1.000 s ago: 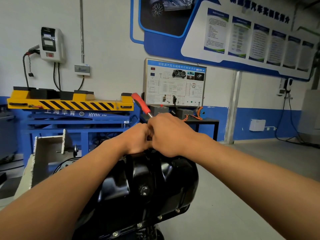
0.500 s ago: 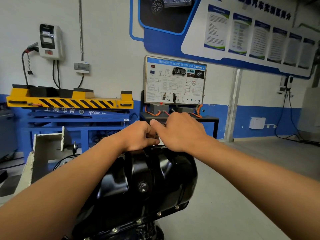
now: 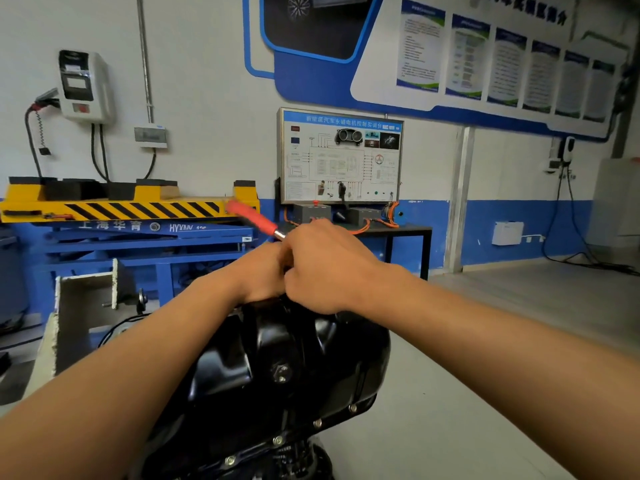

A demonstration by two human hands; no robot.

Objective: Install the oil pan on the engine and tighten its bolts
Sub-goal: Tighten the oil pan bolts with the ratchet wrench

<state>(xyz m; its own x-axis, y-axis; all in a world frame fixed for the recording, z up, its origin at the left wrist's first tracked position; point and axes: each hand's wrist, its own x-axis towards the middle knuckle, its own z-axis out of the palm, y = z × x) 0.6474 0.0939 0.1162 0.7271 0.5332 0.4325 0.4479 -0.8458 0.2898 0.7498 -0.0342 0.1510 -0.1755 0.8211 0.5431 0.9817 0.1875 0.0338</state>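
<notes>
The black oil pan (image 3: 277, 368) sits on the engine below my arms, its flange bolts (image 3: 317, 423) showing along the lower right edge. Both hands meet at the pan's far top edge. My right hand (image 3: 325, 268) is curled around the metal shaft of a ratchet wrench, whose red handle (image 3: 251, 216) sticks out up and to the left, blurred. My left hand (image 3: 261, 271) is curled against the tool just beside the right one. The wrench head and the bolt under it are hidden by my hands.
A grey metal engine-stand bracket (image 3: 86, 306) stands at the left. Behind it is a yellow and blue lift table (image 3: 131, 209). A training panel (image 3: 341, 155) on a black desk stands by the wall. Bare grey floor (image 3: 502, 341) lies to the right.
The red handle was up-left one second ago, hidden behind my hands half a second ago, and has swung back out to the upper left now. Both hands stay at the pan's top edge.
</notes>
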